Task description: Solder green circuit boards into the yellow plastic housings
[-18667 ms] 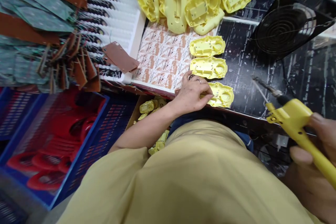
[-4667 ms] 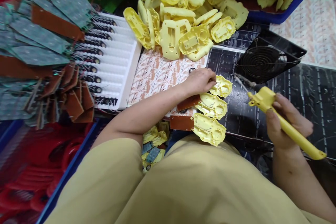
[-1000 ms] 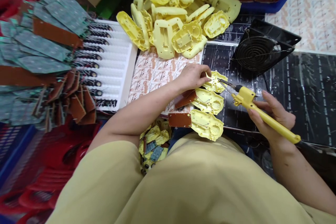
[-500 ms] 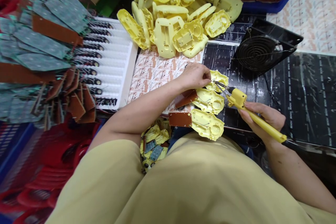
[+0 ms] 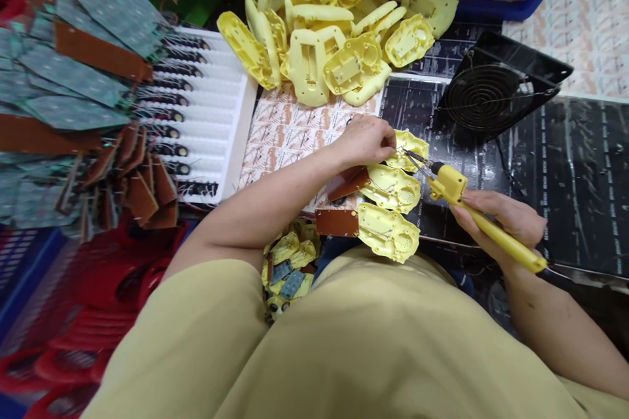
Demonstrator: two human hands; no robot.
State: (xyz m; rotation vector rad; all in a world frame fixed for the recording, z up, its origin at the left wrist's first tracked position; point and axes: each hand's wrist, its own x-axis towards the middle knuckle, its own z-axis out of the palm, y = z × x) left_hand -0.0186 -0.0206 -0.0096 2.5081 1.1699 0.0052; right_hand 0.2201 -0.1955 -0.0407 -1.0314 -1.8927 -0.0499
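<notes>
My right hand (image 5: pixel 506 216) is wrapped round a yellow soldering iron (image 5: pixel 455 184) with a trigger-style body. Its metal tip reaches over the farthest of three yellow plastic shell halves, the far shell (image 5: pixel 413 146). At that shell's left end my left hand (image 5: pixel 369 139) is closed in a pinch; what its fingertips hold is too small to make out. Nearer my body lie the middle shell (image 5: pixel 393 187) and the near shell (image 5: pixel 388 232), open side up with thin wires inside. A brown circuit board (image 5: pixel 337 222) sits against the near shell's left end.
A black fan (image 5: pixel 496 88) stands at right on the dark bench covering. Yellow shells (image 5: pixel 310 69) are heaped at the back, before a blue crate (image 5: pixel 521 10). At left, a white ribbed tray (image 5: pixel 221 111) holds wired circuit boards (image 5: pixel 73 85); red parts (image 5: pixel 93 334) lie below.
My right hand and the soldering iron have shifted slightly to the right and toward my body. My left hand stays almost where it was, and the three shells have not moved.
</notes>
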